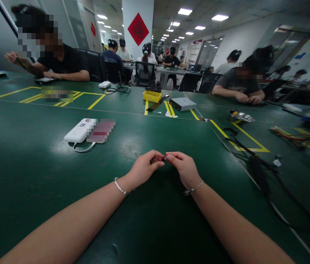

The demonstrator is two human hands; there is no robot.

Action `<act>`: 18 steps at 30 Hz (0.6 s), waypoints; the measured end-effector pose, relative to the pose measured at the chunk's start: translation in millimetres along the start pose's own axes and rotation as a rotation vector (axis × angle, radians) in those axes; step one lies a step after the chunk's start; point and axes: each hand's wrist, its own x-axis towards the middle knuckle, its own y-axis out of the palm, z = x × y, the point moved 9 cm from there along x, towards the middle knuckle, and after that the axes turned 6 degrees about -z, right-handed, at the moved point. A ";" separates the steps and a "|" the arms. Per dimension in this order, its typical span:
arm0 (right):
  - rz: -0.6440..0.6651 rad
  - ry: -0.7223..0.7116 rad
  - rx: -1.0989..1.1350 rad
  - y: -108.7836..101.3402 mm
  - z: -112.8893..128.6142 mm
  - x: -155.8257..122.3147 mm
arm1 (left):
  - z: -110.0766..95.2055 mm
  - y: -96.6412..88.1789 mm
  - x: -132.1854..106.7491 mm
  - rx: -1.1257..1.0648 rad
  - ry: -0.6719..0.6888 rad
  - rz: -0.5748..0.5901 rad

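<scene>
My left hand (144,168) and my right hand (184,168) meet just above the green table (34,190), fingertips pinched together. Between them sits a tiny dark and reddish part (165,157), too small to name. Both hands are closed in a pinch on it. Each wrist wears a thin silver bracelet. A white power bank (79,131) marked 15, with a short white cable, lies on the table to the far left of my hands.
A yellow bin (152,96), a grey box (182,103) and a metal bowl (240,116) stand farther back. Black cables (256,165) and coloured wires (298,138) lie at the right. Other people sit at the back left, back right and at distant tables. Yellow lines mark the tabletop.
</scene>
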 end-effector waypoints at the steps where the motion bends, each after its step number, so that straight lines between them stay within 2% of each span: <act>1: -0.026 -0.044 -0.106 -11.3 5.5 6.1 | -0.8 -0.1 -0.2 0.027 0.016 0.006; 3: -0.131 -0.156 -0.427 -45.1 19.2 20.1 | 0.2 -3.1 -0.1 0.110 0.038 -0.007; 5: -0.306 -0.239 -0.797 -90.0 30.7 32.7 | 4.3 -7.1 0.3 0.206 0.038 -0.032; 7: -0.434 -0.159 -1.020 -137.7 25.5 43.7 | 8.3 -10.9 0.6 0.282 0.034 -0.058; 10: -0.529 0.017 -1.148 -196.0 4.1 51.8 | 10.5 -12.0 0.8 0.355 0.045 -0.061; 13: -0.551 0.125 -1.177 -226.4 -15.2 52.9 | 11.4 -11.2 0.5 0.389 0.041 -0.044; 18: -0.516 0.158 -1.204 -237.1 -28.4 55.2 | 12.1 -11.1 0.1 0.415 0.038 -0.038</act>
